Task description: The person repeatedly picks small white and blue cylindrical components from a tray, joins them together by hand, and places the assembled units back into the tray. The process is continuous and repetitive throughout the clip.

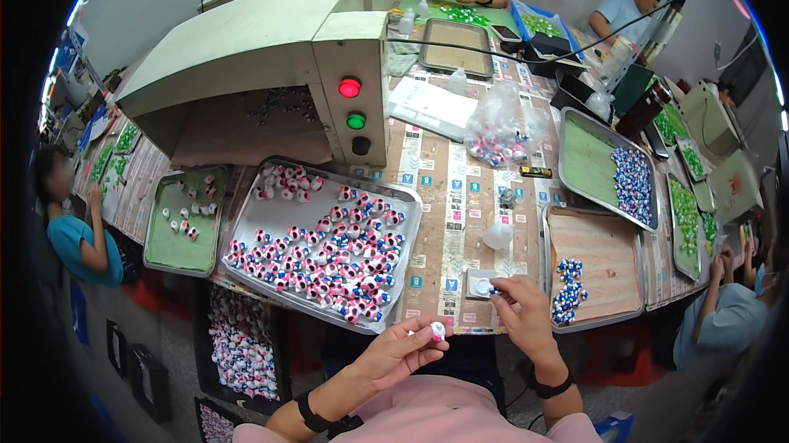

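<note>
Bead [438, 330] sits pinched, apparently, between left hand [403, 353] fingers [429, 343].

Pink-blue-white beads [329, 250]; grey tray [271, 213]; red lamp [350, 87].

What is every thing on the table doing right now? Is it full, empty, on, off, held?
Left hand: palm up, pinching a small white piece.
Right hand: fingers closed on a tiny blue-tipped piece, over a small white dish.
Big tray: partly filled with pink, blue and white pieces.
Right tray: mostly bare, small pile in one corner.
Green-lined tray: few pieces.
Red lamp: looks lit.
Green lamp: looks lit.
Plastic bag: holds pieces.
</note>
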`<state>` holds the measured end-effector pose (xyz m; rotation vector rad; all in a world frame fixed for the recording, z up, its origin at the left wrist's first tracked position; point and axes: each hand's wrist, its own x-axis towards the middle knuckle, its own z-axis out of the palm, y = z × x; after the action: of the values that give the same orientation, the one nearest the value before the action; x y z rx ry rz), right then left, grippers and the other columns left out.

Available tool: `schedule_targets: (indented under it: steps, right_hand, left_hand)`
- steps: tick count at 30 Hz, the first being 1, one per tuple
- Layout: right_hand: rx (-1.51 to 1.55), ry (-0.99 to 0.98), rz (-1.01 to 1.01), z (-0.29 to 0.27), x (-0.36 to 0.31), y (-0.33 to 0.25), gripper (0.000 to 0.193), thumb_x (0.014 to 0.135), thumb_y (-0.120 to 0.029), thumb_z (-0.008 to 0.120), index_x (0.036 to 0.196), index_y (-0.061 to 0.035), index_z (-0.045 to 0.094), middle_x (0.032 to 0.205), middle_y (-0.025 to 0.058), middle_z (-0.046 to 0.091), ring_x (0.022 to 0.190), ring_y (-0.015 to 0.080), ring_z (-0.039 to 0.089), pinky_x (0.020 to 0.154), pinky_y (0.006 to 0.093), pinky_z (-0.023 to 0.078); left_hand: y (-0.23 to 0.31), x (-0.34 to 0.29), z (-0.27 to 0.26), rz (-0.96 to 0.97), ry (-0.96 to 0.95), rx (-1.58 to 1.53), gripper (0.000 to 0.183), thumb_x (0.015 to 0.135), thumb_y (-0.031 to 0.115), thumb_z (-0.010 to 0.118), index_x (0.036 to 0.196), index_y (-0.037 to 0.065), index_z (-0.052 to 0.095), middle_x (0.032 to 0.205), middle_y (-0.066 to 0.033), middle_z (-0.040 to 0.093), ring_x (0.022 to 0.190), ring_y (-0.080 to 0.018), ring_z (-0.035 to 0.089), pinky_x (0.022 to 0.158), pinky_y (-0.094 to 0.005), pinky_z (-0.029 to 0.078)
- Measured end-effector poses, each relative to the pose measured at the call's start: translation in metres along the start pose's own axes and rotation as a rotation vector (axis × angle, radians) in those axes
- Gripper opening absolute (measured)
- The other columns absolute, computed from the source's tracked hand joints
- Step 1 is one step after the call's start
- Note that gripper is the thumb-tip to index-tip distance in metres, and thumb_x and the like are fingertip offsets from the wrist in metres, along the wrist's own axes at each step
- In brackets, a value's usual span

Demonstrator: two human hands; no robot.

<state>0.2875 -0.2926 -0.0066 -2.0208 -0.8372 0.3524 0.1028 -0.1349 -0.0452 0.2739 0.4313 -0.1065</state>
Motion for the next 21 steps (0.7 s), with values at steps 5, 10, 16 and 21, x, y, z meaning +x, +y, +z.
schedule_targets:
  steps: [5, 10, 16, 21]
  right_hand:
    - [-0.169, 0.004, -0.150, 0.006, 0.010, 0.010, 0.015, 0.079, 0.000, 0.068, 0.094, -0.0019, 0.069, 0.087, 0.0130, 0.063, 0.081, 0.0300, 0.062, 0.071, 0.0363, 0.049]
    - [-0.286, -0.020, -0.233, 0.013, 0.016, 0.017, 0.015, 0.078, -0.002, 0.068, 0.093, -0.0027, 0.070, 0.084, 0.0121, 0.063, 0.081, 0.0309, 0.061, 0.072, 0.0386, 0.049]
    - [-0.372, -0.028, -0.271, 0.012, 0.015, 0.017, 0.016, 0.077, -0.001, 0.067, 0.092, -0.0036, 0.070, 0.082, 0.0120, 0.062, 0.080, 0.0306, 0.060, 0.071, 0.0395, 0.049]
    - [-0.295, 0.033, -0.245, 0.014, 0.013, 0.015, 0.015, 0.077, -0.001, 0.068, 0.092, -0.0031, 0.070, 0.083, 0.0128, 0.063, 0.081, 0.0312, 0.061, 0.071, 0.0388, 0.049]
  left_hand:
    - [0.003, -0.005, 0.008, -0.001, 0.025, 0.039, 0.037, 0.097, 0.012, 0.054, 0.131, -0.002, 0.047, 0.113, -0.0130, 0.061, 0.098, -0.0207, 0.065, 0.086, -0.0300, 0.057]
    - [0.001, -0.007, 0.008, 0.052, 0.031, 0.130, 0.037, 0.098, 0.013, 0.055, 0.131, -0.001, 0.048, 0.110, -0.0098, 0.061, 0.099, -0.0176, 0.064, 0.088, -0.0285, 0.056]
    - [-0.005, 0.000, -0.006, 0.072, -0.006, 0.056, 0.034, 0.098, 0.014, 0.055, 0.129, 0.001, 0.051, 0.106, -0.0068, 0.060, 0.101, -0.0149, 0.062, 0.087, -0.0264, 0.055]
    - [-0.001, 0.000, 0.009, 0.074, 0.025, 0.008, 0.027, 0.097, 0.014, 0.056, 0.121, 0.001, 0.054, 0.107, -0.0071, 0.060, 0.101, -0.0157, 0.062, 0.086, -0.0267, 0.055]
